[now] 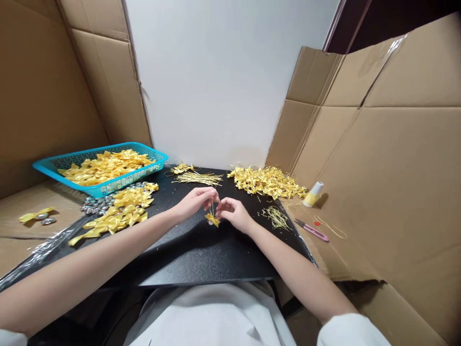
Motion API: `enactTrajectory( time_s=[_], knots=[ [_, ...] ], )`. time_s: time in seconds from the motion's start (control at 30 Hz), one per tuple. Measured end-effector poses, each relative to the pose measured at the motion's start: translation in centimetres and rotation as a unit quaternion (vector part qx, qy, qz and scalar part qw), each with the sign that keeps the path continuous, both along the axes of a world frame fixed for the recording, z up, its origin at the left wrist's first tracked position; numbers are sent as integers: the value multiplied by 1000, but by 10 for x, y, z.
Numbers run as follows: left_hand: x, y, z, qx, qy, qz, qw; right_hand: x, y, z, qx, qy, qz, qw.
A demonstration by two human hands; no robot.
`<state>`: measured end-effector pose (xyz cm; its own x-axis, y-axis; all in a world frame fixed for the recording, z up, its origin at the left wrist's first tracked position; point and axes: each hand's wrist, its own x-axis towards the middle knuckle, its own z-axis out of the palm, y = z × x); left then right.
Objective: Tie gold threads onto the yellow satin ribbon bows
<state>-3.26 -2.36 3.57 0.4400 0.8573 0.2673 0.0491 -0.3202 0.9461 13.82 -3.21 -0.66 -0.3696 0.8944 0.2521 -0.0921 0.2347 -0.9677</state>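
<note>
Over the middle of the black table, a small yellow ribbon bow hangs from a thin gold cord, with something small and shiny at its lower side. My left hand is closed, pinching the top of the cord between its fingertips. Just right of the cord, my right hand has its fingers curled inward close to the bow. Whatever those fingertips grip is too small to make out.
At left are a blue basket of yellow bows, loose bows and silver buttons. Behind my hands lie gold ties; at right, finished-looking bows, thread scraps, a thread spool and pink snips. Cardboard walls flank the table.
</note>
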Motion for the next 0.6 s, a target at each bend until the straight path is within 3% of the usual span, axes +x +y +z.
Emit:
enactTrajectory(
  time_s=[0.13, 0.4, 0.6],
  knots=[
    [-4, -6, -10, -53, 7, -18, 998, -2, -3, -7, -12, -30, 39, 999],
    [-5, -5, -29, -114, -13, -25, 993, -1, -6, -10, 67, -149, 57, 985],
    [-5, -8, -32, -145, -43, -17, 988, -1, -6, -11, 73, -173, 57, 981]
  ],
)
